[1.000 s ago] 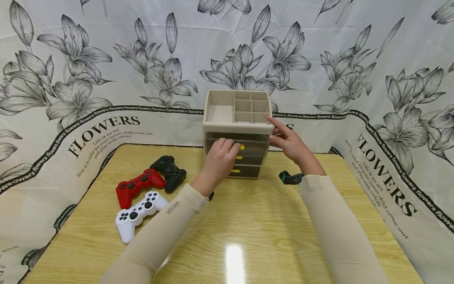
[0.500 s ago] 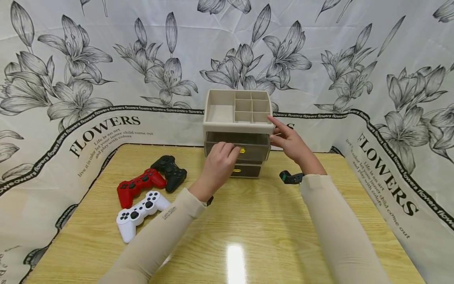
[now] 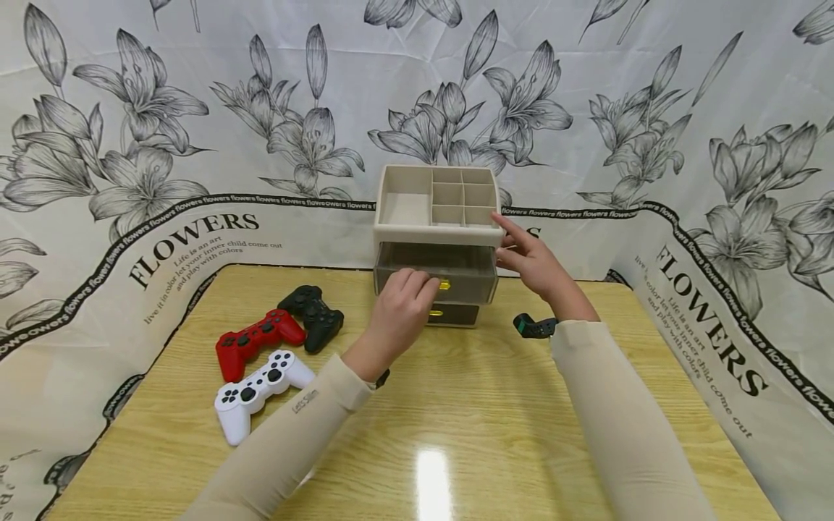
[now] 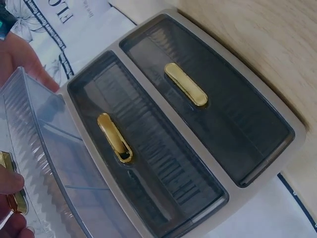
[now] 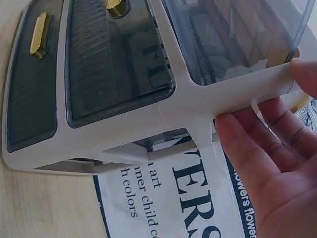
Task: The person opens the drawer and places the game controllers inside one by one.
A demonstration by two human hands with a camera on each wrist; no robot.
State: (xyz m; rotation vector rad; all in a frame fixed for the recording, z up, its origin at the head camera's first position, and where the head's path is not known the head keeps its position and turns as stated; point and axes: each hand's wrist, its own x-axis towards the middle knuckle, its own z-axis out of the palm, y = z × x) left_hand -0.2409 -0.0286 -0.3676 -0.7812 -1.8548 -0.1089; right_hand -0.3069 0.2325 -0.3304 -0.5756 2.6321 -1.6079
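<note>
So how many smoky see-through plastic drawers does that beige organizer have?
3, stacked in the beige organizer: the top drawer, pulled out, the left hand pinching its gold handle; the middle drawer and bottom drawer, closed beneath. None looks hidden.

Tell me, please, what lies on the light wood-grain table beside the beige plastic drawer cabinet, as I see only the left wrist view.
Observer: A red plastic game controller, a white plastic game controller and a black plastic game controller lie left of the cabinet in the head view.
Operator: Thank you; how is the cabinet's top laid out?
Observer: One large compartment sits beside six small compartments.
Operator: And the side by the right hand?
Observer: The right wrist view shows openings in that side.
</note>
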